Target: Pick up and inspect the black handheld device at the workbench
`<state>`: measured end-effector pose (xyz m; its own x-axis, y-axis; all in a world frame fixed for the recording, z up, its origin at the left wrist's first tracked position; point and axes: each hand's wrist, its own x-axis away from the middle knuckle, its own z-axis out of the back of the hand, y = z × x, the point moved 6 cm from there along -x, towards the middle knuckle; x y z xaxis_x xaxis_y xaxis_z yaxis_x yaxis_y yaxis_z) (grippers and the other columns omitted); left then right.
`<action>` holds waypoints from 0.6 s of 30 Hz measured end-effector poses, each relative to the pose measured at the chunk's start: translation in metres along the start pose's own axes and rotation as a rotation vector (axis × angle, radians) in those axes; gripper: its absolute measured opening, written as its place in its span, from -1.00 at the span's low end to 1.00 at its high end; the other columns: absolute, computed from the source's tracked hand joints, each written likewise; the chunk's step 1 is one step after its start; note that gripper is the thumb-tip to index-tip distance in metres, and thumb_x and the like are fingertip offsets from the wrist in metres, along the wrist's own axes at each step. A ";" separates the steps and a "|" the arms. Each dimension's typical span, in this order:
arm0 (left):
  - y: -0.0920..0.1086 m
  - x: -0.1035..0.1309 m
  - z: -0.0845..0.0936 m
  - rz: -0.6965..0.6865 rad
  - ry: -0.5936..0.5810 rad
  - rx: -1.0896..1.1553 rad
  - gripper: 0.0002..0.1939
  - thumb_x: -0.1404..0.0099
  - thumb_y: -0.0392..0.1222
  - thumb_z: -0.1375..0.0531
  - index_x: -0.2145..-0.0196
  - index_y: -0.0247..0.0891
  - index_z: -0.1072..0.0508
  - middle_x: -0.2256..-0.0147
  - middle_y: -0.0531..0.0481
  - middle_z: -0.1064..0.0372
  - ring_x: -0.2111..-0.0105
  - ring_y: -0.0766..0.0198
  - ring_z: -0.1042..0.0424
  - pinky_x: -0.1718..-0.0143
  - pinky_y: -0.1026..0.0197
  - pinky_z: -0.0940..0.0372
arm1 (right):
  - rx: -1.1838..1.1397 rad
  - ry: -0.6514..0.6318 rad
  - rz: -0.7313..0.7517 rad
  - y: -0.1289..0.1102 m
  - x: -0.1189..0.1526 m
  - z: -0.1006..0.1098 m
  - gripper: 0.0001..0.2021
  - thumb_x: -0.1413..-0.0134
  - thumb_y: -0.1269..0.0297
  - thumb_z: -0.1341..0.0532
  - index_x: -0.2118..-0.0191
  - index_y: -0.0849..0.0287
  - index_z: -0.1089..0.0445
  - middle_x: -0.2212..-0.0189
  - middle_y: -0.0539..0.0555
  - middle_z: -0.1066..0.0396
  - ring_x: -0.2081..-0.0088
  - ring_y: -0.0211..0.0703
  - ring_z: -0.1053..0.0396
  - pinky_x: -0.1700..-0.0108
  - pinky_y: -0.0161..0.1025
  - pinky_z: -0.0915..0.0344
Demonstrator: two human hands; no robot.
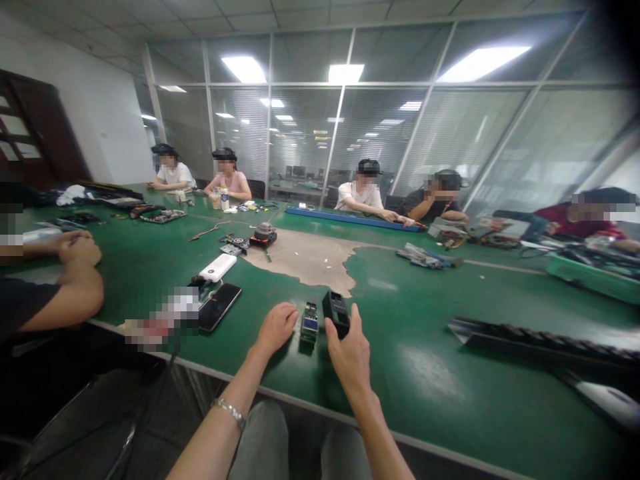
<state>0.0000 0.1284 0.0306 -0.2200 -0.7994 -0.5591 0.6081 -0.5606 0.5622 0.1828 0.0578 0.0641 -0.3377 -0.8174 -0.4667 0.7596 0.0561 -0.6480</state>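
A black plastic housing [336, 312], tilted up off the table, is in my right hand [353, 350], thumb on its near left side and fingers along the right. Just left of it a small green circuit board with a dark blue screen [309, 325] lies on the green table [400, 413]. My left hand [278, 328] rests beside the board with its fingers curled in. I see nothing held in that hand, though its palm is hidden.
Left of my hands lie a black tablet-like slab [220, 308] and a white power bank [218, 267]. A brown sheet [315, 257] with a motor-like part [263, 233] spreads ahead. To the right are a long black strip [545, 343] and a green basket [595, 277]. Several people sit around.
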 end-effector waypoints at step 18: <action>0.000 0.000 0.002 0.020 -0.008 0.014 -0.70 -0.37 -0.18 0.00 0.21 -0.24 -0.53 0.19 -0.10 -0.48 0.14 0.23 -0.42 0.01 0.16 -0.30 | 0.132 -0.105 0.001 -0.050 0.003 -0.032 -0.28 -0.20 0.07 -0.01 -0.32 0.45 0.15 0.00 0.42 -0.36 0.05 0.16 -0.41 0.08 -0.06 -0.28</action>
<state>-0.0015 0.1283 0.0319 -0.2145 -0.8120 -0.5429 0.6017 -0.5476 0.5814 0.1258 0.0708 0.0759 -0.2822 -0.8733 -0.3971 0.8285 -0.0132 -0.5598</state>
